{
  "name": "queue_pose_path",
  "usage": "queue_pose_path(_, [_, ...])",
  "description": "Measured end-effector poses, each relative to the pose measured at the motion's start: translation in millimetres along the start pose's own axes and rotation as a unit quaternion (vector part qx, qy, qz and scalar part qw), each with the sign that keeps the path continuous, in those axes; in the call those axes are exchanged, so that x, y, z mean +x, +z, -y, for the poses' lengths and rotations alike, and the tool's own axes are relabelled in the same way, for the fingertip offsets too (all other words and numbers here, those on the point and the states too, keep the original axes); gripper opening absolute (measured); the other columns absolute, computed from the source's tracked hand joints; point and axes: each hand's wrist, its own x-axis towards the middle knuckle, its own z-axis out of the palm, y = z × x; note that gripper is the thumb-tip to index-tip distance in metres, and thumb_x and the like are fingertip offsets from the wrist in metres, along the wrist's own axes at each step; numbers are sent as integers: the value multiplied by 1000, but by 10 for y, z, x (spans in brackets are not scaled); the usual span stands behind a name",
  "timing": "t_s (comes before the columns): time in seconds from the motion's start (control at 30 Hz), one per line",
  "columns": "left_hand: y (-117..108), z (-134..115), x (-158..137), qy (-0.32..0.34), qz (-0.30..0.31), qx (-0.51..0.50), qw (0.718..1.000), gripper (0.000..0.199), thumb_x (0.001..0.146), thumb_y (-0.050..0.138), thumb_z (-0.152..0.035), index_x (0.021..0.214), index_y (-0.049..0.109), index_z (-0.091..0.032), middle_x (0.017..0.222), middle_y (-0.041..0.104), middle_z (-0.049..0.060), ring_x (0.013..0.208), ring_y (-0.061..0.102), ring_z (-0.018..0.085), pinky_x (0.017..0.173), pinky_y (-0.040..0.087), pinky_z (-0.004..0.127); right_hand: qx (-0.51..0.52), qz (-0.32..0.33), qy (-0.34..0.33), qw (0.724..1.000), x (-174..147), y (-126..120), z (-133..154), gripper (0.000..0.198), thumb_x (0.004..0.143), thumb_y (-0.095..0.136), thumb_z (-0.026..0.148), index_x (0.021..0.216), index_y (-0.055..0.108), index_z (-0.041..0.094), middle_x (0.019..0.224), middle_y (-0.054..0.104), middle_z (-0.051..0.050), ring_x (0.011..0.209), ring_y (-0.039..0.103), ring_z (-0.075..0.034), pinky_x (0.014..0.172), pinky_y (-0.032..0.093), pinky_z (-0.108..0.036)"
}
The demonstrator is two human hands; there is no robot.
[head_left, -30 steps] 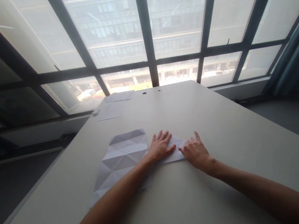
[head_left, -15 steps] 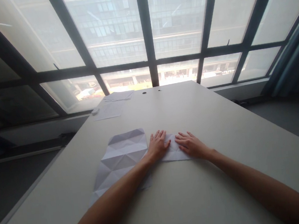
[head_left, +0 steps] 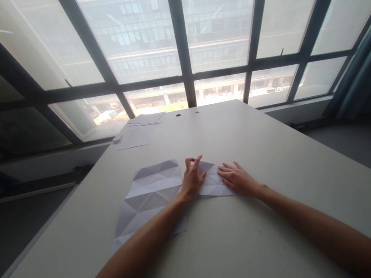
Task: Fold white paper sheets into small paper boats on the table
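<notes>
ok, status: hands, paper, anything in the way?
Left hand partly curled at left of paper. Right hand flat on its right side. Bigger sheet alongside, left forearm over it.

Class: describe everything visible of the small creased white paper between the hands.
The small creased white paper lies on the white tabletop, right of a larger creased white sheet. It looks thin and matte, with fold lines across its face. The right hand rests on its right side, the left hand at its left, hiding its full outline.
</notes>
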Motion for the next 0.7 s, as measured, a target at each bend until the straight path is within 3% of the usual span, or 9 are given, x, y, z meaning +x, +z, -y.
queue_pose_path(0.1, [-53, -49, 9, 29, -7, -56, 998, 77, 83, 60, -12, 150, 27, -33, 132, 48, 7, 110, 59, 21, 95, 50, 35, 0, 0, 6, 1000, 0, -10, -2, 41, 97, 44, 26, 137, 50, 25, 148, 46, -10, 141, 33, -26, 113, 17, -60])
queue_pose_path(0.23, [-69, -67, 19, 68, 15, -118, 991, 78, 88, 53, -13, 154, 16, -30, 122, 63, 4, 109, 62, 18, 97, 49, 33, -1, 1, 12, 1000, 7, -21, -10, 42, 97, 44, 27, 138, 49, 26, 148, 45, -9, 140, 34, -27, 113, 19, -61])
queue_pose_path(0.3, [-46, -56, 16, 79, 46, -123, 988, 62, 90, 50, -16, 149, 33, -28, 115, 68, 3, 104, 65, 18, 96, 51, 33, -1, 0, 14, 1000, 10, -20, -18, 42, 97, 44, 27, 138, 50, 26, 148, 45, -9, 140, 34, -27, 112, 19, -61])
queue_pose_path(0.37, [-15, -45, 7, 107, 81, -118, 984, 41, 91, 47, -18, 130, 58, -26, 115, 70, 3, 105, 66, 19, 97, 50, 34, 1, -1, 14, 1000, 13, -14, -33, 42, 97, 44, 27, 139, 50, 27, 148, 45, -9, 140, 34, -27, 112, 19, -60])
queue_pose_path(0.43, [6, -44, -8, 141, 109, -104, 979, 32, 90, 48, -18, 111, 70, -24, 121, 68, 4, 111, 64, 20, 102, 48, 35, 3, -1, 14, 1000, 16, -4, -52, 44, 96, 45, 26, 140, 48, 28, 149, 45, -8, 140, 35, -27, 113, 21, -58])
queue_pose_path(0.6, [-41, -105, -59, 176, 173, -47, 968, 29, 83, 54, -17, 106, 70, -25, 134, 60, 2, 129, 51, 18, 110, 40, 30, 3, -2, 17, 1000, 21, 20, -98, 46, 96, 45, 26, 142, 46, 27, 149, 45, -8, 140, 35, -26, 113, 22, -56])
queue_pose_path(0.7, [-103, -160, -73, 181, 199, -24, 963, 27, 87, 53, -25, 110, 66, -28, 137, 58, 0, 133, 48, 18, 109, 40, 29, 3, -2, 17, 1000, 20, 25, -106, 47, 95, 46, 25, 142, 46, 27, 148, 45, -8, 140, 35, -26, 113, 22, -56])
